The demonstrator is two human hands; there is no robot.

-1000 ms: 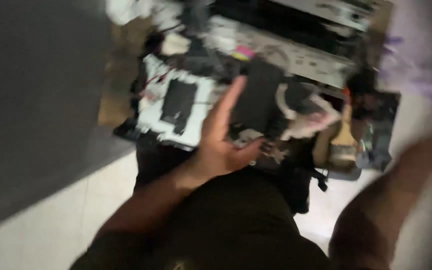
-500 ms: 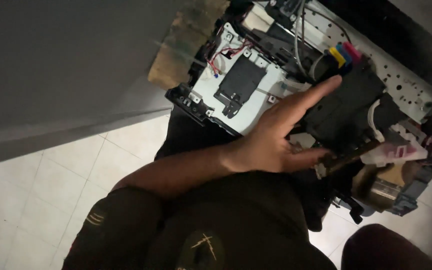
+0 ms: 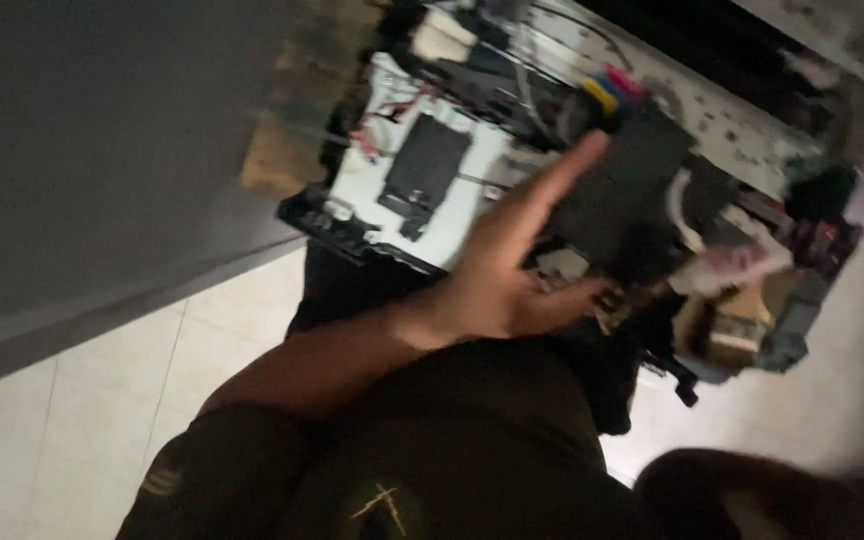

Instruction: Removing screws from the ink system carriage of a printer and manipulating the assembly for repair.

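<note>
Printer chassis [image 3: 592,180], opened and with its covers off, occupies the upper centre and upper right of the frame and rests partly against the person's dark-clothed lap [image 3: 472,440], above the pale tiled floor [image 3: 82,420]. Its open frame acts as the only container in view: at the left end sits a white metal plate [image 3: 392,190] carrying a black rectangular module [image 3: 424,165] and thin red and white wires [image 3: 372,135]; along the upper edge runs a perforated metal rail [image 3: 742,120]; near the upper centre a cluster of small ink fittings, yellow and magenta [image 3: 614,88], sits just above a large black block [image 3: 632,190]. At the right end, loose-looking white, tan and grey parts [image 3: 742,300] are crowded together, too blurred to identify singly. The left hand [image 3: 512,270] lies in the centre of the frame, fully open with fingers straight and together, thumb spread to the right; the fingertips reach up over the black block and the palm edge rests on or just over the chassis, gripping nothing. Whether it actually touches cannot be told. The right hand is not clearly shown: only a dark, blurred forearm [image 3: 752,495] appears at the lower right, and its state cannot be told. A dark grey panel [image 3: 102,150] fills the upper left of the frame.
</note>
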